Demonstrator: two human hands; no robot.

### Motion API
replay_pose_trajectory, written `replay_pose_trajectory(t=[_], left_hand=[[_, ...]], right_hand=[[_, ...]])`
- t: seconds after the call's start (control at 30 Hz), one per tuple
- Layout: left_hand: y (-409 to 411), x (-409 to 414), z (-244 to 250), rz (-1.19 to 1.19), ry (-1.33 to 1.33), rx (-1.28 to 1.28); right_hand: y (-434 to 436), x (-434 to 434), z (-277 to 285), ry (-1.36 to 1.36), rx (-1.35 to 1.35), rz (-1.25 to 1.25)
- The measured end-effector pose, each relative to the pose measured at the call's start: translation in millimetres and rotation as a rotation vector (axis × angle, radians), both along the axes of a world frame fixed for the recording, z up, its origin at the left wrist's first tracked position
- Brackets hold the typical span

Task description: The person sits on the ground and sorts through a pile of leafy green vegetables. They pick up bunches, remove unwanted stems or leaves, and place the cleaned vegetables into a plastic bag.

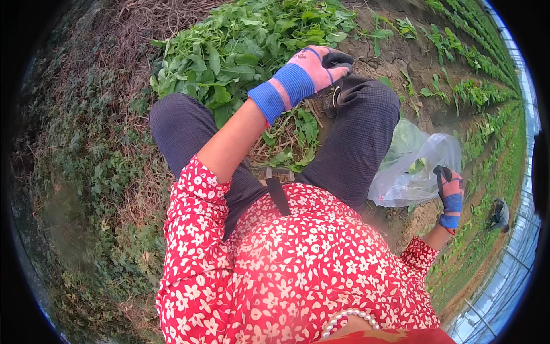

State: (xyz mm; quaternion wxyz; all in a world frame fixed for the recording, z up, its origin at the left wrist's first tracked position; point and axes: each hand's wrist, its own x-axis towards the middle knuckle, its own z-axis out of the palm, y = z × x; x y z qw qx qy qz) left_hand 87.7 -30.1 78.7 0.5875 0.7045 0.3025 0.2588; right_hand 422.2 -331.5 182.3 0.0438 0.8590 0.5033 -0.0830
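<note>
My left hand (320, 66), in a pink and blue knitted glove with dark coated fingers, is above my right shin, beside a heap of cut leafy greens (245, 51). Its fingers bend toward the thumb; whether anything is between them is hidden. Off to the right, my right hand (450, 185), gloved alike, grips the edge of a clear plastic bag (404, 185). Green leaves show through the bag's upper side. The bag sits on the soil against the outside of my right knee. More loose leaves (305, 129) and dry stalks lie between my legs.
Rows of low green plants (477, 94) run across brown soil (378, 56) on the right. Dry stems (133, 26) and weeds (99, 155) cover the left side. Another person (499, 215) is low among the far rows, near a framed translucent wall (515, 241).
</note>
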Motion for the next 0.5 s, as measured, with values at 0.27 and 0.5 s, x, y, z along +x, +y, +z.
replay_pose_trajectory(t=[0.27,0.5], left_hand=[[122,-124,-20,0.730,0.031,0.227],[111,-155,-30,0.919,-0.803,-0.344]], right_hand=[[144,-152,61,-0.104,0.367,0.614],[285,-208,-50,-0.007,-0.103,0.862]])
